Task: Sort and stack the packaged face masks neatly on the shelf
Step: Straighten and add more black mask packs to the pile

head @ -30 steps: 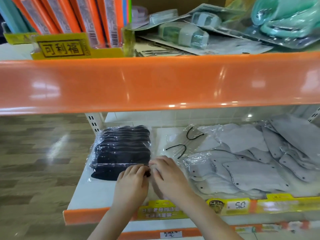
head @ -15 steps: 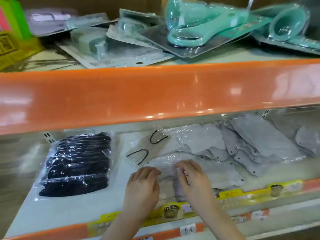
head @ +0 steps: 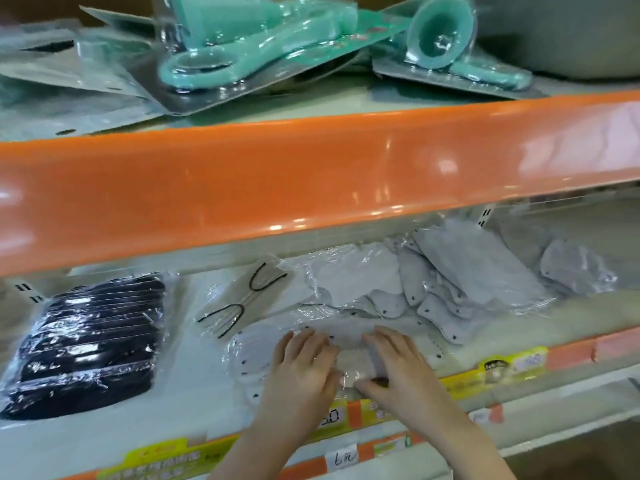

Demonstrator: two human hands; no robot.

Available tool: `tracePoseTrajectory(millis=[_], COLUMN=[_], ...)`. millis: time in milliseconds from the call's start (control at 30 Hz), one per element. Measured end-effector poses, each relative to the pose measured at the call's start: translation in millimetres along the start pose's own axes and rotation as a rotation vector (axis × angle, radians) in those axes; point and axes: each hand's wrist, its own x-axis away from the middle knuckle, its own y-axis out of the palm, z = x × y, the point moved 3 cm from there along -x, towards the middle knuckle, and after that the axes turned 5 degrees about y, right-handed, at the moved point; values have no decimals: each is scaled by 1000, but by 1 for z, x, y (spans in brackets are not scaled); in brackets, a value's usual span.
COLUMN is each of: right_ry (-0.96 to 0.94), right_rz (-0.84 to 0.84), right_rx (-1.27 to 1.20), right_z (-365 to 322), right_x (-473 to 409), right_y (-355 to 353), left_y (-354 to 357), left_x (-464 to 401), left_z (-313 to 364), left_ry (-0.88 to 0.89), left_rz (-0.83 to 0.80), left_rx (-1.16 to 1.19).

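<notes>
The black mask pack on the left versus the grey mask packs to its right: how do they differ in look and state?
The black mask pack is dark, lies alone and looks squarely stacked; the grey mask packs are pale, overlap and lie at mixed angles. No hand touches the black pack, while the left hand and right hand rest on a front grey pack. All are in clear plastic on the same shelf.

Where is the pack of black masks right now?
In the head view, the pack of black masks lies at the left end of the lower shelf, apart from both hands, left of the clear packet with black ear loops.
</notes>
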Motion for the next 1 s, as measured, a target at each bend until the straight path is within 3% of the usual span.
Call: tracePoseTrajectory(millis=[200, 333, 567, 833, 1000], right_ry=[-3, -31, -61, -44, -42], right_rz=[38, 176, 241, 174, 253], right_rx=[2, -33, -14, -189, -312], right_z=[6, 8, 6, 22, 22], right_x=[-5, -4, -1, -6, 2], right_y=[6, 8, 3, 3, -1], left_y=[18, 20, 17, 14, 14], left_x=[1, 4, 2, 0, 1], left_z=[16, 16, 14, 11, 8], left_ry=[62, 25, -40, -123, -155], left_rz=[-16, 14, -20, -56, -84], left_rx=[-7, 46, 123, 164, 177])
